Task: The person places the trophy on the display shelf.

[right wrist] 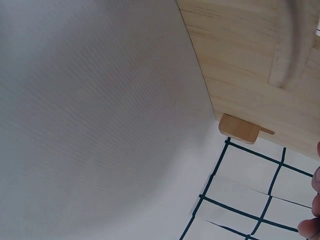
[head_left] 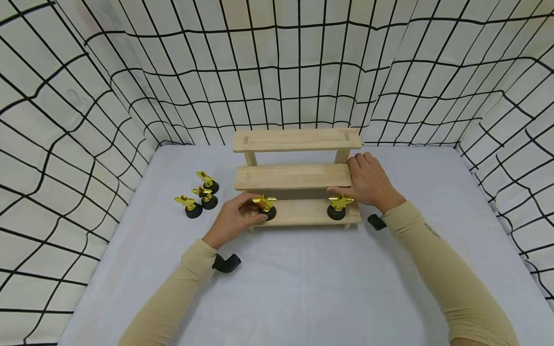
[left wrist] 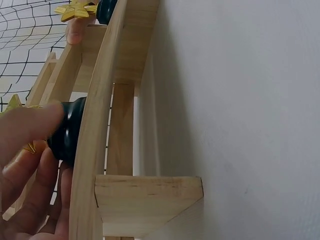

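A three-step wooden shelf (head_left: pixel 296 177) stands in the middle of the white table. On its lowest step are two gold star figures on black bases. My left hand (head_left: pixel 242 214) pinches the left gold figure (head_left: pixel 265 206); in the left wrist view its black base (left wrist: pixel 67 132) sits between my thumb and fingers (left wrist: pixel 30 175). My right hand (head_left: pixel 367 181) lies with straight fingers on the right end of the middle step, its thumb just above the right gold figure (head_left: pixel 338 207). That figure (left wrist: pixel 75 9) also shows at the top of the left wrist view.
Three more gold figures (head_left: pixel 201 196) stand together on the table (head_left: pixel 303 278) left of the shelf. Grid-patterned cloth walls (head_left: pixel 65 144) close in the left, back and right. The right wrist view shows only shelf wood (right wrist: pixel 250 65), table cloth and grid wall.
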The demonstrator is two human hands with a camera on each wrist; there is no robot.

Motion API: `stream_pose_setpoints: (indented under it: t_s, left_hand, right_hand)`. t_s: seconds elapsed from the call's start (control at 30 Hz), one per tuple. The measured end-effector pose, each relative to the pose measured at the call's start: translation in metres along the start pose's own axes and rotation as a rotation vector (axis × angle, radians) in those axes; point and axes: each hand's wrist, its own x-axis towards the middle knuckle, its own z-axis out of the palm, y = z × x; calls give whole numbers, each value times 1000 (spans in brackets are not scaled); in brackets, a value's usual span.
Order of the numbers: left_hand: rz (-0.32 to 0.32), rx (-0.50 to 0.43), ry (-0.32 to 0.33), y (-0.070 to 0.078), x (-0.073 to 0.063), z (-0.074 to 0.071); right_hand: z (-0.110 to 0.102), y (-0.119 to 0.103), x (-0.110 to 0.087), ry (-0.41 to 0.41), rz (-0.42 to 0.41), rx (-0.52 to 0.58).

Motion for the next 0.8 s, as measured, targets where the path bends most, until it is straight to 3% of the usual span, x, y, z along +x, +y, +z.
stream_pose_setpoints:
  t_s: [0.2,0.53,0.8]
  left_hand:
    - [-27,-1,15,1,0,4]
    - [-7,18,30,6,0,7]
    - [-21,23,39,6,-2,2]
  right_hand:
    - [-1,-1,0,-7,6,3]
    - [-1,-1,1,28,-15,-8]
    - [1,0,0,25,-15,-6]
